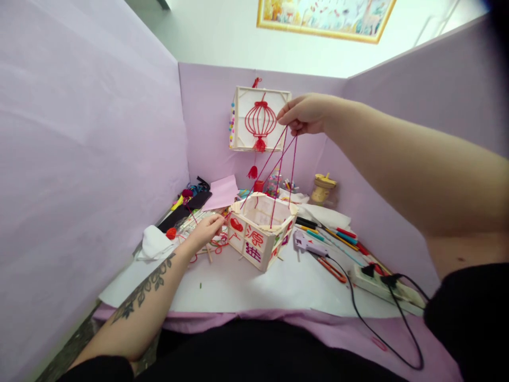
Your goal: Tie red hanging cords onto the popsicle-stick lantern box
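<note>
Right hand (pixel 304 114) is pinching cords (pixel 293 167); left hand (pixel 210 229) is sitting by the box (pixel 253 241), can't tell its hold. Uneven pull on cords could be tipping the box.

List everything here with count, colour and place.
Open lantern: one, pale, table centre
Cords: several, magenta, above it
Hanging lantern: one, white and red, back panel
Framed picture: one, gold, top
Sheet: one, pink, back left
Yarn: uncountable, red, left
Container: one, yellow, back right
Glue gun: one, lilac, right
Pens: several, mixed, right
Power strip: one, white, far right
Table: one, white, below
Panels: three, lilac, around
Small clutter: uncountable, mixed, table back
Left hand: one, bare, beside open lantern
Right hand: one, bare, holding cords
</note>
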A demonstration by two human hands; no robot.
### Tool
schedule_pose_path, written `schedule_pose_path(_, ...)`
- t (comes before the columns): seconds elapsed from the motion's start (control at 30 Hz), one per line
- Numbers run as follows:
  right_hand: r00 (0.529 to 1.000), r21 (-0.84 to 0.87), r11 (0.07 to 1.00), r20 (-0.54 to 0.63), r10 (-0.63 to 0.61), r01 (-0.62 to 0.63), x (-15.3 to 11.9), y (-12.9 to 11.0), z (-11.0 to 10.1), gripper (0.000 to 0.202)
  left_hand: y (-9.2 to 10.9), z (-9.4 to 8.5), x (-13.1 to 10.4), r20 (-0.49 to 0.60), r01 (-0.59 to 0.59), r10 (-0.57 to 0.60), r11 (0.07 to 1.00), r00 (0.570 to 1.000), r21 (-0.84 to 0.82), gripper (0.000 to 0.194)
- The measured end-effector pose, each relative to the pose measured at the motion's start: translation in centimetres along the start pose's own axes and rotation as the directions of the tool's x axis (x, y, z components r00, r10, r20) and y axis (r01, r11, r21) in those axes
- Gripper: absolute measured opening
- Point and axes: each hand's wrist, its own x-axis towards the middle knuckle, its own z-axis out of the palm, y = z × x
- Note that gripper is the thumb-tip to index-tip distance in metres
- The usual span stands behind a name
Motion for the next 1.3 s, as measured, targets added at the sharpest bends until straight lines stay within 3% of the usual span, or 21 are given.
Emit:
schedule_pose_path(0.13, 0.999, -0.019, 0.999, 0.022, -0.034, 0.035, -2.4, 0.3, 0.2, 0.02, -0.2, 0.5, 0.1, -0.035, 0.026, -0.03, 0.993, 0.999, -0.112, 0.038)
schedule_pose_path(0.3, 0.998, -0.048, 0.997, 0.018, -0.064, 0.065, -3.7, 0.7, 0.5, 0.022, 1.1, 1.4, 0.2, -0.079, 0.089, -0.114, 0.958, 0.99, -0.273, 0.046)
schedule_pose_path(0.4, 0.997, -0.061, 0.996, 0.028, -0.065, 0.067, -3.7, 0.6, 0.5, 0.02, 1.8, 1.7, 0.3, -0.167, 0.014, -0.044, 0.984, 0.985, -0.179, 0.041)
schedule_pose_path(0.53, 0.996, -0.064, 0.995, 0.036, -0.077, 0.079, -3.5, 0.3, 0.6, 0.019, 2.1, 2.0, 0.5, -0.315, -0.09, 0.086, 0.996, 0.945, 0.004, 0.036)
schedule_pose_path(0.9, 0.998, -0.053, 0.997, -0.01, -0.063, 0.063, -2.9, 0.1, 0.3, 0.017, 1.5, 0.9, 0.0, -0.172, -0.121, 0.174, 0.953, 0.97, 0.279, 0.03)
schedule_pose_path(0.97, 0.998, -0.056, 0.997, -0.045, -0.053, 0.05, -2.4, 0.4, 0.1, 0.014, 1.0, 0.1, -0.1, -0.098, -0.116, 0.174, 0.897, 0.98, 0.428, 0.03)
schedule_pose_path(1.07, 0.997, -0.054, 0.997, -0.038, -0.065, 0.063, -1.7, 0.9, -0.4, 0.008, 0.1, -1.4, -0.2, 0.022, -0.074, 0.079, 0.745, 0.997, 0.663, 0.027)
schedule_pose_path(1.17, 0.997, -0.065, 0.995, -0.014, -0.078, 0.077, -1.4, 1.2, -0.5, 0.008, -0.4, -2.9, -0.3, 0.045, -0.071, 0.057, 0.622, 0.997, 0.78, 0.017)
schedule_pose_path(1.23, 0.996, -0.087, 0.992, -0.002, -0.092, 0.091, -1.6, 1.2, -0.4, 0.015, -0.6, -3.6, -0.2, 0.022, -0.083, 0.106, 0.623, 0.994, 0.778, 0.04)
schedule_pose_path(1.3, 0.995, -0.12, 0.987, 0.005, -0.102, 0.102, -2.0, 1.0, -0.2, 0.026, -0.4, -3.9, -0.1, -0.003, -0.103, 0.15, 0.696, 0.989, 0.71, 0.042)
